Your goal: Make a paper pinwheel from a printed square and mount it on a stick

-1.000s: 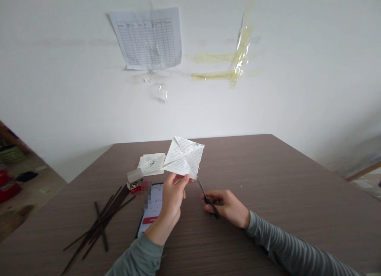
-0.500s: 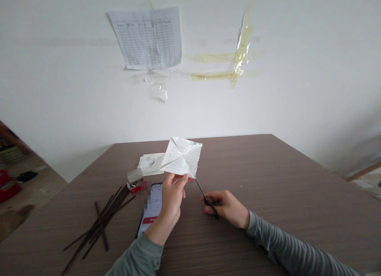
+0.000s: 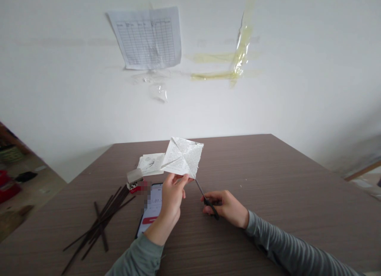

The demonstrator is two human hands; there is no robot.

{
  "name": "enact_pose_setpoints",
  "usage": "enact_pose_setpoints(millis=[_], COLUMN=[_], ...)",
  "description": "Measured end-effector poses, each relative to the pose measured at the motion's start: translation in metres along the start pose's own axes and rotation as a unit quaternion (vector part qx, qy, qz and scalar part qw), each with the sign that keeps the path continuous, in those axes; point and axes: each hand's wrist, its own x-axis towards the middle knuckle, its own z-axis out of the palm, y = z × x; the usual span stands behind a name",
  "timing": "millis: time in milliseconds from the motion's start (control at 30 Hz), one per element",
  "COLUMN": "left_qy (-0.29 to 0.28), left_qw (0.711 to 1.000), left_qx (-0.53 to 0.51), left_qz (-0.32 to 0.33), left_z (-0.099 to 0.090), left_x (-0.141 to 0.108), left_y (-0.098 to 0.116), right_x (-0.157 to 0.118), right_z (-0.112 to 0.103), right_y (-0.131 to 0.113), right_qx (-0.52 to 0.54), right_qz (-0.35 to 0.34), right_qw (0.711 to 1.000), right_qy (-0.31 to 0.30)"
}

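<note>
The left hand (image 3: 172,196) pinches a folded square of printed paper (image 3: 183,157) by its lower edge; the right hand (image 3: 226,207) closes around black-handled scissors (image 3: 207,200), their tips touching the paper's lower corner.

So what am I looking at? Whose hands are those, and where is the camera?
Those are one person's own two bare hands, seen from a camera worn on their head, looking forward and down. The left hand pinches a square of folded, printed white paper. The right hand holds black-handled scissors, their tips at the paper's lower corner. On the brown wood-grain table lie a smartphone with a lit screen, a small pile of white paper and thin dark sticks. A ruled paper chart is taped to the white wall.
</note>
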Motion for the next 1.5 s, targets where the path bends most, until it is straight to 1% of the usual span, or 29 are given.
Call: enact_pose_setpoints(millis=[267,700,833,1167,1500], left_qy=[-0.005,-0.01,-0.008,0.001,0.006], left_qw=[1.0,1.0,1.0,1.0,1.0], left_qx=[0.001,0.003,-0.005,0.014,0.006], left_qz=[-0.001,0.0,0.001,0.001,0.0], left_z=[-0.0001,-0.0004,-0.0003,0.0007,0.0006], left_x=[-0.0009,-0.001,-0.001,-0.001,0.0014], left_y=[0.0015,0.0014,0.0015,0.0031,0.0021], right_x=[0.0012,0.0022,0.0021,0.0018,0.005], right_z=[0.0007,0.0019,0.0019,0.0029,0.0026], right_y=[0.0024,0.0044,0.0038,0.0026,0.0063], right_qx=[0.0,0.007,0.013,0.012,0.021], right_qz=[0.001,0.008,0.005,0.005,0.005], right_qw=[1.0,1.0,1.0,1.0,1.0], right_qy=[0.011,0.009,0.011,0.014,0.01])
